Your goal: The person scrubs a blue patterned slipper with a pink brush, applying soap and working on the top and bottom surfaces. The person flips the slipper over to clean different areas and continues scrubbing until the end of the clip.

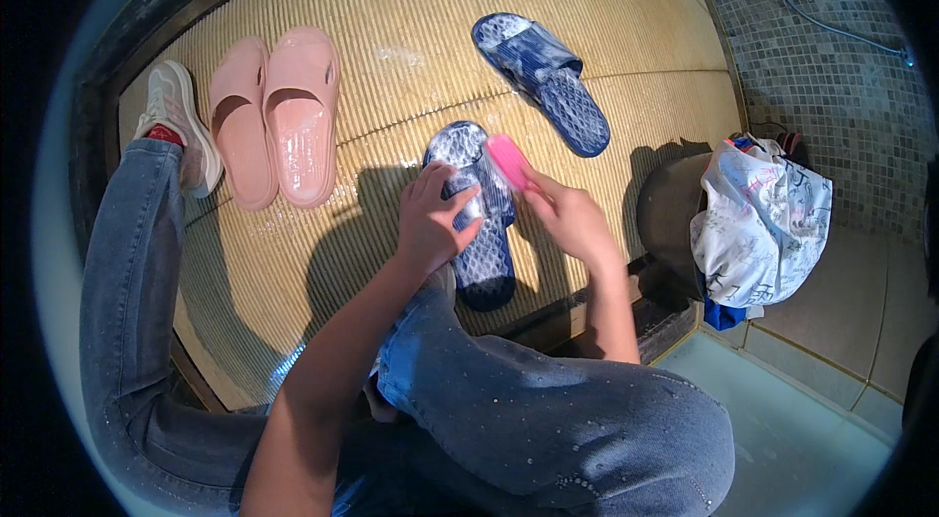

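Observation:
A navy-blue slide slipper [486, 258] with white foam on its toe, strap and footbed lies on the ribbed floor in front of me. My left hand [430, 222] grips it at the strap, fingers along its left edge and thumb across the foam. My right hand [572, 216] is closed on a pink scrub brush [506, 160], which is against the right side of the slipper near the toe. Its bristles are hidden from view. Farther off to the right lies the other navy slipper [543, 77], also foamy on the toe and strap.
Two wet pink slides [301, 116] stand side by side at the left, close to my sneaker [176, 121]. A dark round bin or stool [670, 214] at the right bears a white patterned cloth [763, 219]. A hose [831, 23] hangs by the mosaic-tiled wall [812, 96].

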